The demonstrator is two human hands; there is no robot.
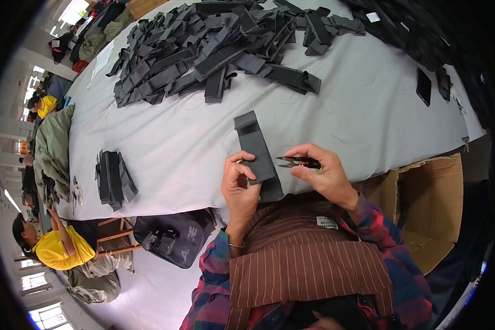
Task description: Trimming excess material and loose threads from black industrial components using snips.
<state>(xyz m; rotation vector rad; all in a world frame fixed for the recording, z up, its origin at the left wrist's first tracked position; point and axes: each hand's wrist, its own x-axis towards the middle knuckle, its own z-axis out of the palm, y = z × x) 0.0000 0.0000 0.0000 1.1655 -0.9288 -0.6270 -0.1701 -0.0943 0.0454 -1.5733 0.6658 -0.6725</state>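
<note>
My left hand [238, 181] pinches the left edge of a dark grey folded fabric strip [254, 147] that lies on the white table [165, 143], its near end hanging over the table's front edge. My right hand [322, 173] holds small black thread snips [298, 161], blades pointing left toward the strip's right edge, a short gap away. I wear a plaid shirt and a brown striped apron.
A big heap of dark grey fabric pieces [214, 49] covers the far side of the table. A small neat stack [114, 179] sits at the left. An open cardboard box [432, 209] stands at my right, a black bag [173, 236] below left. A person in yellow [58, 245] sits at far left.
</note>
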